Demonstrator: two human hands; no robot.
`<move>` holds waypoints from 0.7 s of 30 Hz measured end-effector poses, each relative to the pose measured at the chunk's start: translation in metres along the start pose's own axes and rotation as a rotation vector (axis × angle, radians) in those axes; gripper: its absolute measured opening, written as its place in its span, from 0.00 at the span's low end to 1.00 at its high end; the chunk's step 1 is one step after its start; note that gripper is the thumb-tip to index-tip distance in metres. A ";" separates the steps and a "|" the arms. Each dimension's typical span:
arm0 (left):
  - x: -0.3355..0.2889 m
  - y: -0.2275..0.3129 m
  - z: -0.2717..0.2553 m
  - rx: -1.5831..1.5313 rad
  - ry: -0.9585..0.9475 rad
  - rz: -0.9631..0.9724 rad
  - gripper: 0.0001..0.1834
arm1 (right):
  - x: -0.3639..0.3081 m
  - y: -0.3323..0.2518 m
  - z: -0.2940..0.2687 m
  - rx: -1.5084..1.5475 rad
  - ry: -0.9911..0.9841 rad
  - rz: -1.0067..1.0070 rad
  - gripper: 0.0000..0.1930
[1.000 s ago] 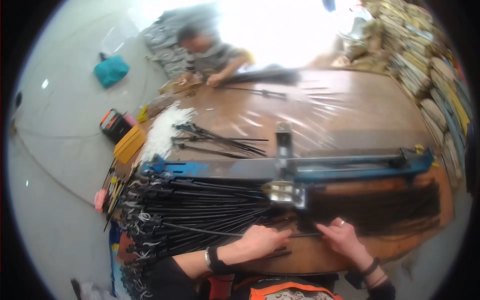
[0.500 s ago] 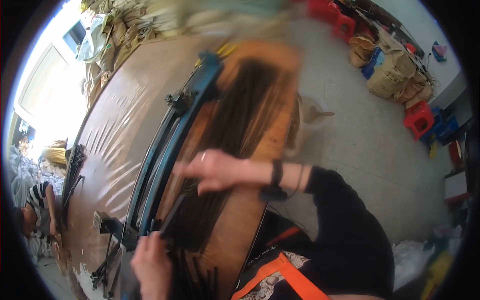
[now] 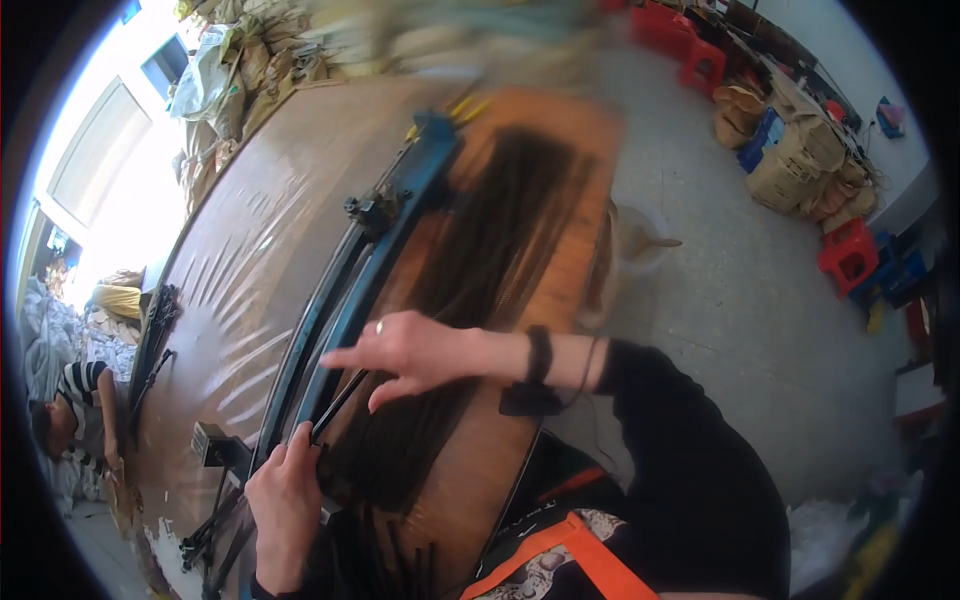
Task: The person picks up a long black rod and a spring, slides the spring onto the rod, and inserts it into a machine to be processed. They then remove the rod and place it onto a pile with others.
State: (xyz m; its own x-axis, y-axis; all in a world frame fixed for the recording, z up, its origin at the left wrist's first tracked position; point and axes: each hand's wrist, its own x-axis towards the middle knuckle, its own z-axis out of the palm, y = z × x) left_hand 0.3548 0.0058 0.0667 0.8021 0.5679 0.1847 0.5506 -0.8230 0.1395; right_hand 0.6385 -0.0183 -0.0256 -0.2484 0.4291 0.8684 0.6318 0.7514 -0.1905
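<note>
My left hand pinches the lower end of a thin black rod next to the long blue rail that runs along the table. My right hand, with a ring and a black wristband, hovers over a flat pile of black rods. Its fingers are stretched out toward the rail, and the rod's upper end reaches under its palm. The pile lies between the rail and the table's near edge. More black rods stick out below my left hand.
The wooden table is covered with shiny plastic film. A person in a striped shirt crouches at its far left end. Red stools, cardboard boxes and a bowl stand on the grey floor at right. Stacked sacks line the back.
The view has swung hard to the right since a second ago, so the table runs diagonally. My left hand has moved up to the rod, and my right hand stays over the pile.
</note>
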 end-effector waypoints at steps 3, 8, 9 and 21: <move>-0.031 -0.024 -0.023 0.101 0.013 -0.035 0.15 | -0.017 -0.007 0.004 -0.242 -0.258 0.408 0.25; -0.062 -0.026 -0.041 -0.007 0.033 -0.013 0.14 | 0.046 -0.087 0.025 -0.082 -0.203 0.389 0.17; -0.070 -0.032 -0.045 -0.005 0.049 -0.001 0.14 | 0.048 -0.084 0.012 -0.002 -0.197 0.383 0.16; -0.120 0.002 -0.065 0.007 0.116 -0.038 0.18 | 0.037 -0.093 0.003 0.202 0.040 0.197 0.08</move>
State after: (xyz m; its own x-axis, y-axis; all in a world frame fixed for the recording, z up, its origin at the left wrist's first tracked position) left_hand 0.2445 -0.0631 0.1078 0.7487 0.5958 0.2907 0.5821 -0.8006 0.1417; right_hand 0.5682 -0.0709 0.0229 -0.1031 0.5597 0.8222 0.5046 0.7418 -0.4417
